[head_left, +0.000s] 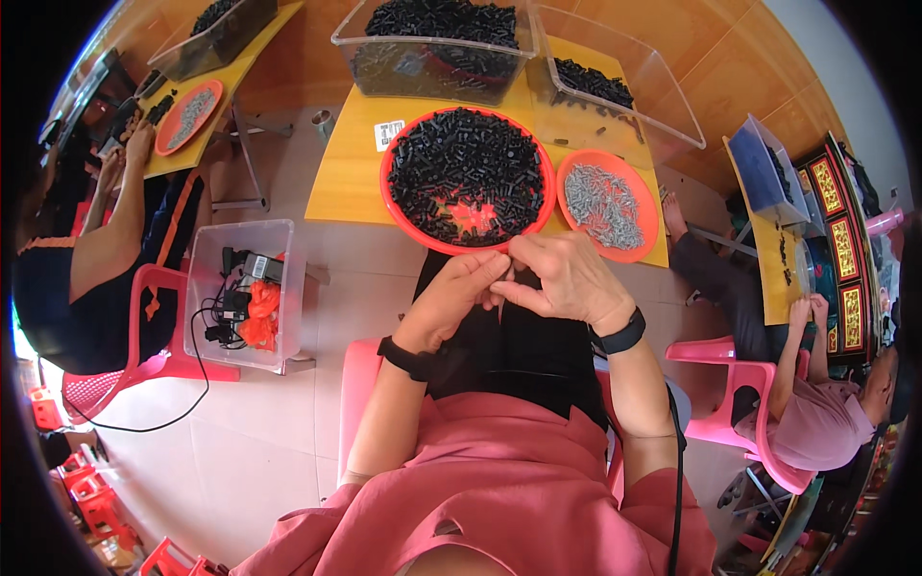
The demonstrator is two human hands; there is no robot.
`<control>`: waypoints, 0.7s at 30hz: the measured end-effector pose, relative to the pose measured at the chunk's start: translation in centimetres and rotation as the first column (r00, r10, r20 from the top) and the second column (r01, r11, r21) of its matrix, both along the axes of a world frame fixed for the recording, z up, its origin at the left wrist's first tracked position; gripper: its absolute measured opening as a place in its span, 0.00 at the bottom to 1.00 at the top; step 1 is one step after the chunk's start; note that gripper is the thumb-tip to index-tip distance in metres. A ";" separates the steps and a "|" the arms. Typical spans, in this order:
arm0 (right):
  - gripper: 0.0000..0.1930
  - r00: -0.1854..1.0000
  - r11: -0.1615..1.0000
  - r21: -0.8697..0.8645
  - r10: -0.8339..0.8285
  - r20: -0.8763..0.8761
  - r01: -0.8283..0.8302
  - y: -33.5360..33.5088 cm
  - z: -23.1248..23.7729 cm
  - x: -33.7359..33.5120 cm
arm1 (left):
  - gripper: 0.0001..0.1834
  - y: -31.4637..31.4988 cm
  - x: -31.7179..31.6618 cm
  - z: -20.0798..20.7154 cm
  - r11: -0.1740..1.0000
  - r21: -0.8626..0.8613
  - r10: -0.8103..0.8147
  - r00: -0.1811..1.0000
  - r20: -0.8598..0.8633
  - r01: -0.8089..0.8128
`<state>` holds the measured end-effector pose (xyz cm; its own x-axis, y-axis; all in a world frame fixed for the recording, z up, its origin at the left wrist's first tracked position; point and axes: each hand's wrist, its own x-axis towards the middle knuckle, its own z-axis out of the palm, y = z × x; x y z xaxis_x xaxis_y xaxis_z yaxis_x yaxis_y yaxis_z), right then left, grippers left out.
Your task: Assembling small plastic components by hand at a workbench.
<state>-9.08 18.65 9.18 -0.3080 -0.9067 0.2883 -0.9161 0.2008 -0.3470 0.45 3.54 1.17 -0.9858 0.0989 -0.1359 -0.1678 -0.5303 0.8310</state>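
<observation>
Both hands meet just below the big round red plastic tray [392, 163], the left hand [449, 298] and right hand [569, 280] with fingertips pressed together in a tight grip on something too small to make out, probably one of the small black plastic pieces [468, 173]. That tray is piled high on the yellow table [348, 154], so by the look of it much remains. Beside it, a smaller orange tray [645, 206] holds grey metal screws [601, 204].

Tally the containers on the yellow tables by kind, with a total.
Round orange trays: 3 (big one of black parts, one of grey screws, a co-worker's)
Clear plastic bins: 3 ()
Blue bin: 1
Total: 7
</observation>
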 end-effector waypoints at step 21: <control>0.12 0.995 0.996 -0.017 -0.084 0.057 0.085 0.7 -1.9 -0.1 | 0.31 2.1 -0.5 -0.2 0.986 -0.131 0.100 0.994 -0.046 -0.105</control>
